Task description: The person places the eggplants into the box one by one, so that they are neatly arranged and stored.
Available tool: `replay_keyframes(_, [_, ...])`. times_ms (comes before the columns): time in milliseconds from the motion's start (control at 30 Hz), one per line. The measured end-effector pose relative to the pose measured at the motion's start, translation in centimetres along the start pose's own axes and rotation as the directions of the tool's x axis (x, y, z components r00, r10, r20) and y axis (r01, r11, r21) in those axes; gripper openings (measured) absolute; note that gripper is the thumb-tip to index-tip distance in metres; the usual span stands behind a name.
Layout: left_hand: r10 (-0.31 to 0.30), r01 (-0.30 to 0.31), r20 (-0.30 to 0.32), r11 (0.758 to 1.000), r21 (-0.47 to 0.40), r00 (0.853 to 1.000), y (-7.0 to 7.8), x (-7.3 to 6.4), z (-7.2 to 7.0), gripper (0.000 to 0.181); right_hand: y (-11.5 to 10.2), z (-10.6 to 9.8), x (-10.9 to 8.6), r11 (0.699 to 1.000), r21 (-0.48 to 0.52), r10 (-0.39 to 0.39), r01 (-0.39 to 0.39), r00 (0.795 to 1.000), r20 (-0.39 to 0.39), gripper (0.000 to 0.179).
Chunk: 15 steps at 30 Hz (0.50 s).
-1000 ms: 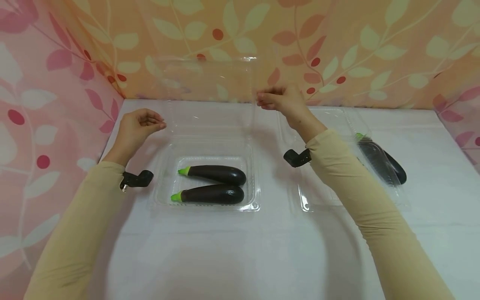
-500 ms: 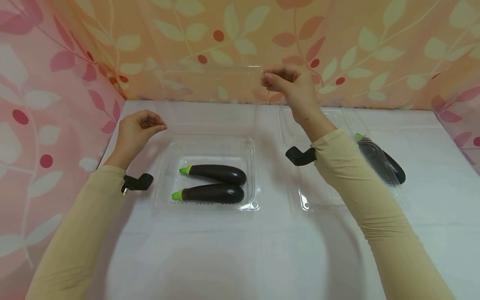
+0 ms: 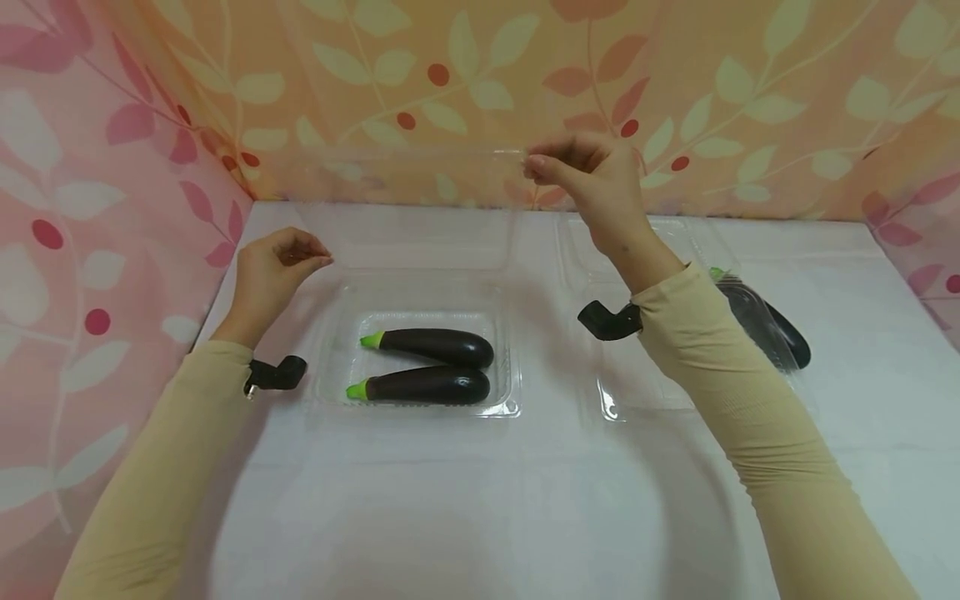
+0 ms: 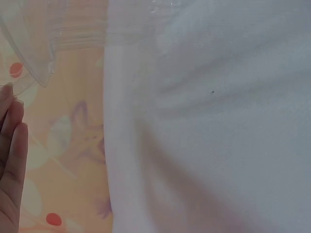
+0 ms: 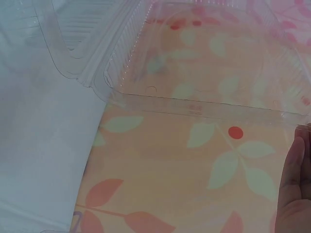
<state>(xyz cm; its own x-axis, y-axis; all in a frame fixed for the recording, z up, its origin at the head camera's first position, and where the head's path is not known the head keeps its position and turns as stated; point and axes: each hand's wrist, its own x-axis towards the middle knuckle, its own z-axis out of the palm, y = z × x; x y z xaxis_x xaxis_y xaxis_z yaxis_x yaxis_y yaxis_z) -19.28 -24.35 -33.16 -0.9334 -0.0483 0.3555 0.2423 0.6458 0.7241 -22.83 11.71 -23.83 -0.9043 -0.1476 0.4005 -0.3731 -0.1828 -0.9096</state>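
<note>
A clear plastic clamshell container [image 3: 510, 392] lies on the white cloth with its lid [image 3: 420, 237] raised at the back. In its base lie two dark eggplants with green stems, the rear eggplant [image 3: 435, 346] and the front eggplant [image 3: 431, 386]. My right hand [image 3: 592, 179] pinches the lid's upper right corner; in the right wrist view its fingers [image 5: 294, 179] meet the lid's rim. My left hand [image 3: 270, 271] is at the lid's left edge with thumb and fingertips together. In the left wrist view, those fingertips [image 4: 17, 109] pinch thin clear plastic.
A second clear clamshell [image 3: 611, 408] lies to the right, partly behind my right forearm. Another eggplant [image 3: 791, 333] is seen at that container's right side, partly through its plastic. Patterned cloth walls [image 3: 435, 50] stand at the back and sides.
The lid's top edge has come lower, tilting slightly. My right hand has shifted a little right and now grips the lid's corner. The left hand has barely moved; the eggplants stay in place.
</note>
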Motion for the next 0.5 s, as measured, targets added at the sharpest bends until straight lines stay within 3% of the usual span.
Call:
replay_keyframes(267, [0.005,-0.005,0.038,1.0,-0.013,0.999,0.6,0.2,-0.6,0.014,0.0,-0.3,0.0,0.999,-0.031,-0.007,0.007,1.0,0.016,0.004])
replay_keyframes(367, [-0.011,0.014,0.03,0.995,-0.103,0.999,1.4,0.4,-1.1,0.015,0.1,-0.5,-0.1,0.999,-0.037,-0.008,0.008,1.0,0.017,0.004])
replay_keyframes(500, [-0.01,0.002,-0.036,0.973,-0.231,0.999,2.8,0.8,-1.9,0.016,0.2,-0.5,-0.2,0.999,-0.046,-0.011,0.011,1.0,0.017,0.004])
